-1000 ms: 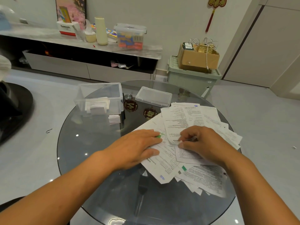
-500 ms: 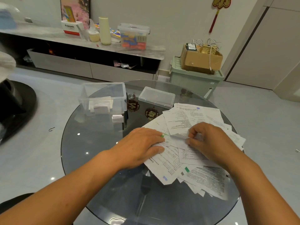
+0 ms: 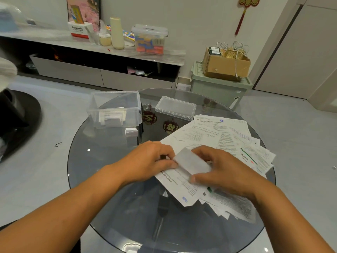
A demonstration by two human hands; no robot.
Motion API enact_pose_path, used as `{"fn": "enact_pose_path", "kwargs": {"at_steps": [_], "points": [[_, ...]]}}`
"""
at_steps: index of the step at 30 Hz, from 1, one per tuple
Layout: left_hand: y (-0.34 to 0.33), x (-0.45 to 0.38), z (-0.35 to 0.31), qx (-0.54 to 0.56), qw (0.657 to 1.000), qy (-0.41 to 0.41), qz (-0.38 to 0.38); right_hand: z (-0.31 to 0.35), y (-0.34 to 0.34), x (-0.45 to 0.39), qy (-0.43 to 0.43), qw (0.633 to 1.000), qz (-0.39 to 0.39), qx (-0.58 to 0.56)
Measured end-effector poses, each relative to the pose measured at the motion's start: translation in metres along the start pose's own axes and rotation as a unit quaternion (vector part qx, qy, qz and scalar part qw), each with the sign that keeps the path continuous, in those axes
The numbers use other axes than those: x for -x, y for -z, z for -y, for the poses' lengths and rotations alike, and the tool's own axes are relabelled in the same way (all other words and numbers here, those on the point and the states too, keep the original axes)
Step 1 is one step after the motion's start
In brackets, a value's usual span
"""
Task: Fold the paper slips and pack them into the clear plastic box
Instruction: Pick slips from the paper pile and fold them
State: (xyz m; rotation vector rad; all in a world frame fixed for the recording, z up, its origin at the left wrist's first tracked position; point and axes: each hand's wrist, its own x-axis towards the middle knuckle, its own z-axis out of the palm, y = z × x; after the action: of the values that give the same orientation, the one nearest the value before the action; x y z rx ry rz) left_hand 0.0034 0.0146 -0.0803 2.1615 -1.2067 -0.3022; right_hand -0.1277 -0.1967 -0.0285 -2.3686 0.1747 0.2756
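While a few folded slips (image 3: 111,116) already stand in the clear plastic box (image 3: 114,108) near the surface's far left edge, both the left hand (image 3: 151,159) and right hand (image 3: 221,168) pinch one half-folded slip (image 3: 191,161) over the large unfolded pile (image 3: 224,143), so most work evidently remains.

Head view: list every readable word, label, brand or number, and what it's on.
"Panasonic": white and red box on the shelf.
Paper slips on the glass table: printed Chinese text, too small and blurred to read.
Red ornaments seen through the glass: gold characters, blurred.
Wall hanging: cropped, unreadable.
Cardboard box label: too small.
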Motion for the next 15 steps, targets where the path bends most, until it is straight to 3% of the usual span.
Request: {"fn": "enact_pose_path", "kwargs": {"at_steps": [2, 6, 9, 12, 15], "points": [[0.001, 0.002, -0.001, 0.049, 0.998, 0.030, 0.006, -0.001, 0.006, -0.001, -0.008, 0.999, -0.013, -0.050], [0.000, 0.003, -0.003, 0.101, 0.993, 0.064, -0.002, -0.001, 0.015, 0.003, -0.001, 0.990, 0.038, -0.139], [-0.001, 0.002, -0.005, 0.126, 0.987, 0.095, -0.014, -0.008, 0.006, -0.006, -0.044, 0.973, -0.079, -0.212], [-0.010, -0.002, -0.006, 0.128, 0.982, 0.120, -0.067, -0.009, -0.009, -0.016, -0.099, 0.966, -0.180, -0.156], [-0.019, -0.004, -0.012, 0.051, 0.986, 0.127, -0.097, -0.005, -0.023, -0.020, -0.115, 0.970, -0.208, -0.040]]}}
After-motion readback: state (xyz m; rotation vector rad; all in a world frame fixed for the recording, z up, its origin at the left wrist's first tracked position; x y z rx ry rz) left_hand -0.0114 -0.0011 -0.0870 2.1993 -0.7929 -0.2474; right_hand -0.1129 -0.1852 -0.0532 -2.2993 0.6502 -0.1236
